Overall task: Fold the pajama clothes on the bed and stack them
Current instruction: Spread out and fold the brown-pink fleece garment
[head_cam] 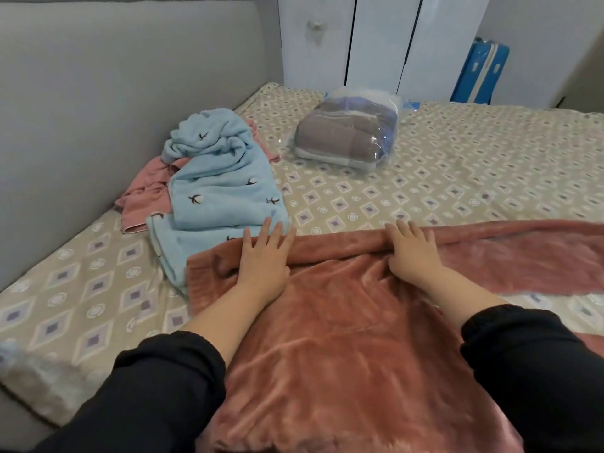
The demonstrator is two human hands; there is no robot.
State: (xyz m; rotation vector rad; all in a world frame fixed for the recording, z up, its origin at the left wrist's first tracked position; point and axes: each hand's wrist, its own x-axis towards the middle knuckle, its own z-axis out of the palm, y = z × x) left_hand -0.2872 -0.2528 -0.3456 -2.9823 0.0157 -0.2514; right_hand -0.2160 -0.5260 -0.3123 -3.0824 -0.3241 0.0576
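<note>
I noted L hand & R hand both flat, fingers released, pressing far fold of pink pajama; blue pajama touched its far-left corner.

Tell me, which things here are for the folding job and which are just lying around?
For the job: pink fleece pajama piece in front; light blue pajama piece; thin pink garment partly under it.
Just lying about: plastic-bagged bedding; blue suitcase by the wardrobe.
</note>
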